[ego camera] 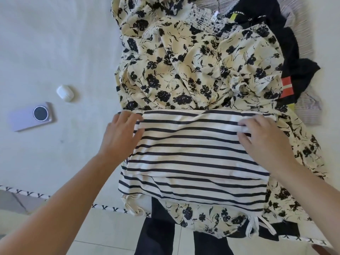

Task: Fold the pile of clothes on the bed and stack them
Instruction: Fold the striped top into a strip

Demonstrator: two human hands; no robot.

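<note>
At nine o'clock on the pale bed [46, 43] a lilac phone [31, 116] lies flat, with a small white earbud case [65, 93] just beside it at its two o'clock; both sit well apart from the laundry, probably put there to keep them out of the way. Toward the middle, the left hand [121, 133] rests on the left edge of a striped top [198, 159], fingers curled over the far corner of a turned-over band of cloth, seemingly pinning the crease so it does not slip. The top lies spread flat at six o'clock, near the bed's edge, on a cream dress with a black flower print [193, 70] that reaches up to twelve o'clock. The right hand [265, 137] mirrors the left at the top's right edge, its fingertips and thumb pinching the fold; holding both ends likely keeps the fold line straight. At two o'clock, partly under the dress, a dark garment [294, 52] with a red patch and a thin-striped shirt [305, 109] wait unfolded. No finished stack shows yet, so the job looks early.
</note>
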